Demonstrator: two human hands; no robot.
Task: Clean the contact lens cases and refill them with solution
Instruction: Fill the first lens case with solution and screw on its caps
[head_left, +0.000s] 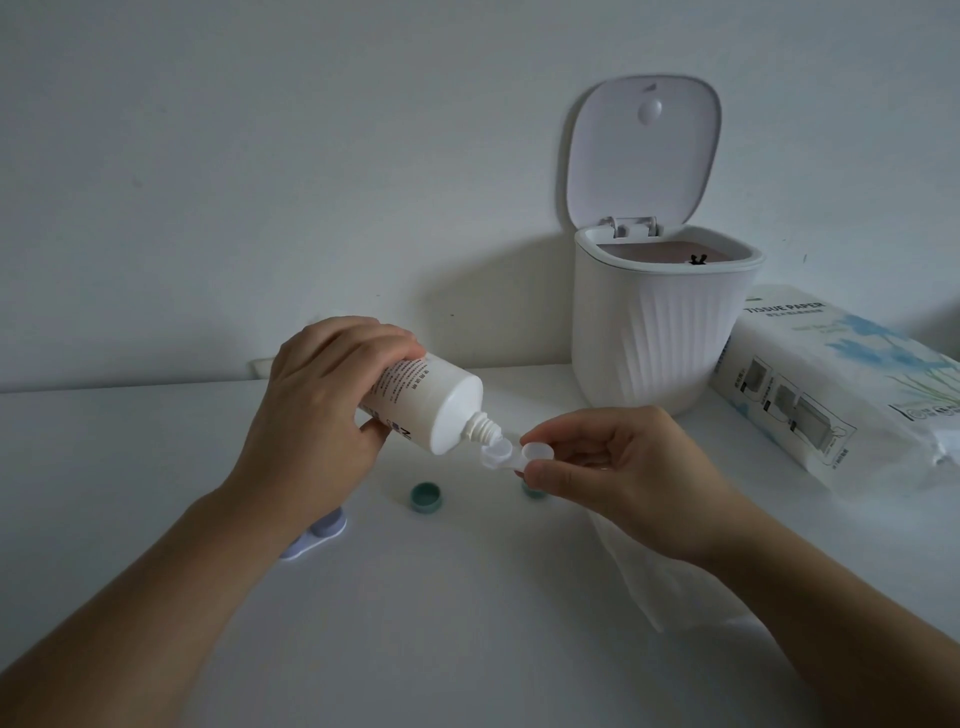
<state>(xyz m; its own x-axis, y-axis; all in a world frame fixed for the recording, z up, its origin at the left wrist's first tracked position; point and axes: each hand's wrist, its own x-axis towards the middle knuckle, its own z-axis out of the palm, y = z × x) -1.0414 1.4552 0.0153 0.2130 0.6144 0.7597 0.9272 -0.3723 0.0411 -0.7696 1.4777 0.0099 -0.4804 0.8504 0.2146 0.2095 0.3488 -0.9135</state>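
left hand (317, 395) gripping tilted white solution bottle (428, 402) | nozzle touching clear lens case (511, 453) at 3 o'clock | right hand (618, 467) pinching case's far well

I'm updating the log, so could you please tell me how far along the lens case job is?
Done: both green caps are off. In hand: the left hand tips the solution bottle over the clear case, held by the right hand. Left: recapping, plus the lavender case.
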